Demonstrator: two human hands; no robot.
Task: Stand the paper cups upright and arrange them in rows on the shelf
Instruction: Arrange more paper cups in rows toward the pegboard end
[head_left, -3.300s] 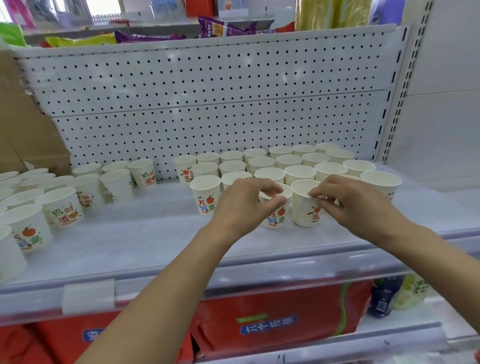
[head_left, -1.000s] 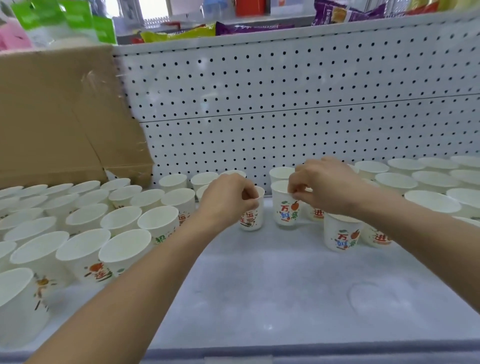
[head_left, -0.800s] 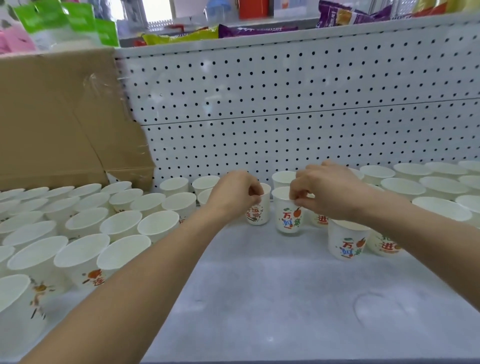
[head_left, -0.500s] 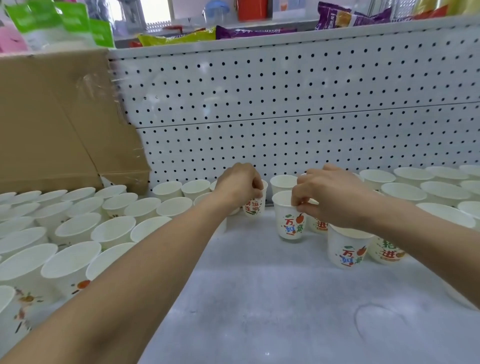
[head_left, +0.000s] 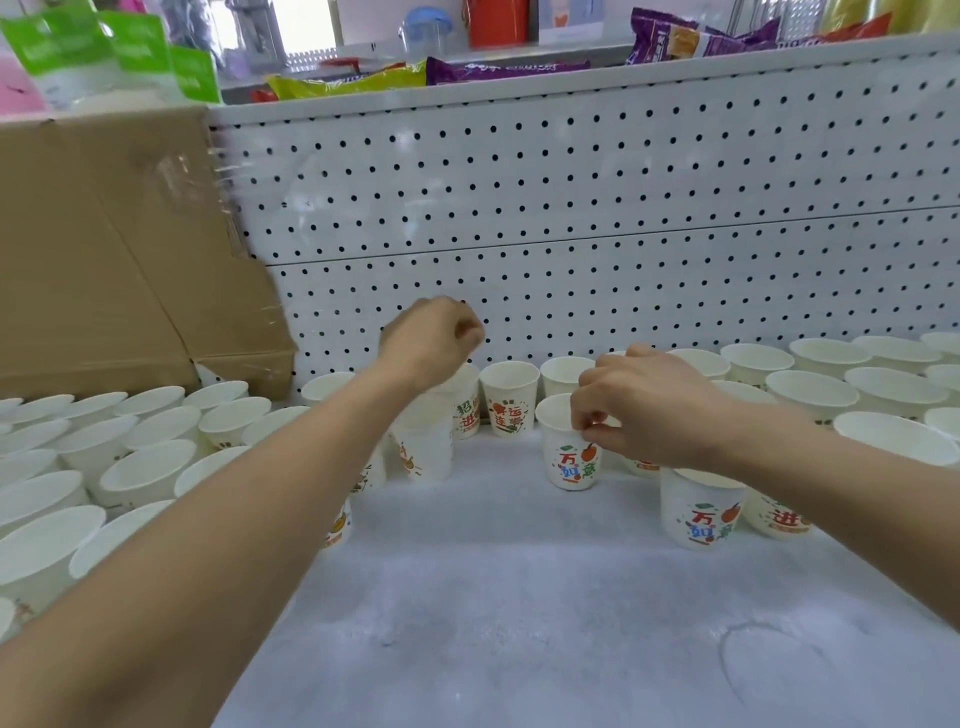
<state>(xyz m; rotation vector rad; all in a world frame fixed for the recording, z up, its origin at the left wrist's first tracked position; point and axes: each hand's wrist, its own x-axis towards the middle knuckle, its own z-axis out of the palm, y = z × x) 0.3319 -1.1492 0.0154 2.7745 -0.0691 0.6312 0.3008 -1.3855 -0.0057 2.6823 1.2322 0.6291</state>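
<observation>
White paper cups with red and green print stand upright on the grey shelf (head_left: 493, 597). A large group of cups (head_left: 145, 467) fills the left side, and rows of cups (head_left: 810, 389) run along the right. My right hand (head_left: 644, 410) pinches the rim of one printed cup (head_left: 569, 457) standing near the middle. My left hand (head_left: 431, 343) hovers with curled fingers above the back row and holds nothing. Just right of it, a cup (head_left: 509, 397) stands free by the pegboard.
A white pegboard (head_left: 571, 208) backs the shelf. A cardboard box (head_left: 104, 249) sits at the back left, behind the left cups. Two printed cups (head_left: 701, 514) stand under my right forearm. Snack bags (head_left: 363, 83) lie on the level above.
My left hand has let go of the cup it carried to the back row and has lifted above it. My right hand stays on the rim of its cup.
</observation>
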